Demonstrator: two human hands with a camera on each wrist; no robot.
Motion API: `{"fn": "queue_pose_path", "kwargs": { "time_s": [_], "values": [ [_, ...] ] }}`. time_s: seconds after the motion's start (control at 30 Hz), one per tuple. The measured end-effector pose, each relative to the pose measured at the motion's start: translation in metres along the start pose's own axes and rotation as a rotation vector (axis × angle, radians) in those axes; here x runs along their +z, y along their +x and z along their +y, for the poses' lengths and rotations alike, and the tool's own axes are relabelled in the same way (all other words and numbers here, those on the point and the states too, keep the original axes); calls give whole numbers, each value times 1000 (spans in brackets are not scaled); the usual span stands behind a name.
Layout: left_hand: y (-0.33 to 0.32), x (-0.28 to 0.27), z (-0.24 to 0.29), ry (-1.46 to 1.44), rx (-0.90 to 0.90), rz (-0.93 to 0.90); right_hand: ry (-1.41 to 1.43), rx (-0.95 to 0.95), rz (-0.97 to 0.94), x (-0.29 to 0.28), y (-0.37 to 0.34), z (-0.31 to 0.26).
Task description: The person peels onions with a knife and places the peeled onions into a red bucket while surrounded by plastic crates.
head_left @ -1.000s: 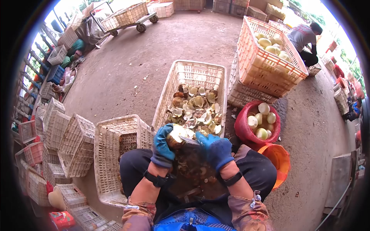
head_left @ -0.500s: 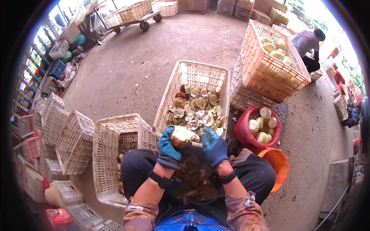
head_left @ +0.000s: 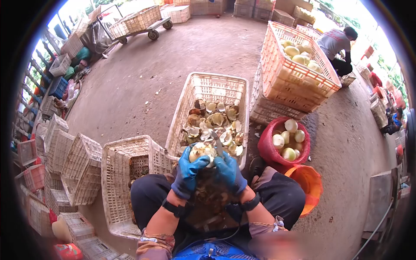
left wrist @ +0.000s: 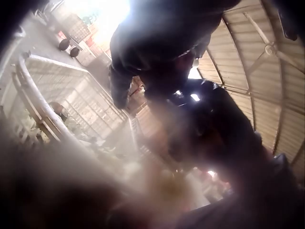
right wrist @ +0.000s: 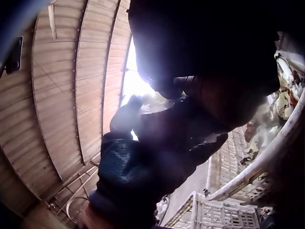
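My gloved left hand [head_left: 190,171] grips a round, pale, partly peeled fruit [head_left: 202,151] over the near end of a crate of peelings [head_left: 219,89]. Close on its right, my gloved right hand [head_left: 229,171] holds a knife [head_left: 217,143], its blade pointing up and away from me and its handle hidden in the fist. The right hand's thumb side is right at the fruit's edge. Curved peels [head_left: 216,119], brown outside and whitish inside, lie in the crate. In the right wrist view a dark glove [right wrist: 128,157] covers most of the work; the left wrist view is blurred.
A red tub [head_left: 271,149] with peeled fruits stands to the right, an orange bucket [head_left: 310,190] nearer me. Stacked crates [head_left: 299,73] hold more fruits behind. Another crate [head_left: 115,190] leans by my left knee. A person [head_left: 336,45] sits at the far right.
The blade lay against the fruit, then the right hand drew away to the right. Now both hands are together at the fruit, its paler side up, and the knife points forward.
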State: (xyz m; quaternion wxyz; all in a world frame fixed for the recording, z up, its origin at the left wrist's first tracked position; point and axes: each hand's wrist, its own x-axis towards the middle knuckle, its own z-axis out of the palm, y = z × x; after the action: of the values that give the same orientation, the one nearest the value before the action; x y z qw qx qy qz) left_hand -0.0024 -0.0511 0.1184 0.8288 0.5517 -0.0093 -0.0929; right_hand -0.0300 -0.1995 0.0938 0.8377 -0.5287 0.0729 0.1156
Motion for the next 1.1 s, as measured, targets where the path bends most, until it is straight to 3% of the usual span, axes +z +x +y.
{"fn": "queue_pose_path", "kwargs": {
  "time_s": [0.03, 0.1, 0.2, 0.3, 0.43, 0.53, 0.63, 0.67, 0.73, 0.77, 0.83, 0.97, 1.1],
  "values": [
    [-2, -2, 1, 49, -70, -34, -80, -40, -10, -2, 1, -2],
    [-4, -2, 0, 118, -18, 17, -237, -115, -36, -4, 2, -1],
    [-2, -3, 2, 197, 3, 62, -782, -435, 17, -19, 6, 16],
    [2, -12, -6, 196, -10, 104, -1386, -171, 104, 0, -18, -20],
    [6, -18, -15, -46, -93, 168, -1476, -225, 80, -2, -27, -25],
    [7, -24, -13, -281, -134, 142, -1589, -58, 8, -7, -36, -43],
    [9, -34, -22, -533, -174, 54, -1087, -252, 324, -15, -30, -31],
    [8, -35, -26, -584, -193, 27, -913, -284, 302, -16, -26, -28],
    [5, -28, -19, -660, -246, -44, -453, -156, 202, -13, -17, -10],
    [3, -23, -15, -542, -198, -71, -225, -93, 150, -11, -15, -2],
    [2, -13, -6, -306, -93, -127, -299, -132, 105, -5, -16, -8],
    [-5, 3, 14, 428, 295, -81, -505, -262, 1, -10, -15, -16],
    [-7, 1, 7, 714, 569, -44, -651, -352, -5, -10, -21, -31]
  ]
}}
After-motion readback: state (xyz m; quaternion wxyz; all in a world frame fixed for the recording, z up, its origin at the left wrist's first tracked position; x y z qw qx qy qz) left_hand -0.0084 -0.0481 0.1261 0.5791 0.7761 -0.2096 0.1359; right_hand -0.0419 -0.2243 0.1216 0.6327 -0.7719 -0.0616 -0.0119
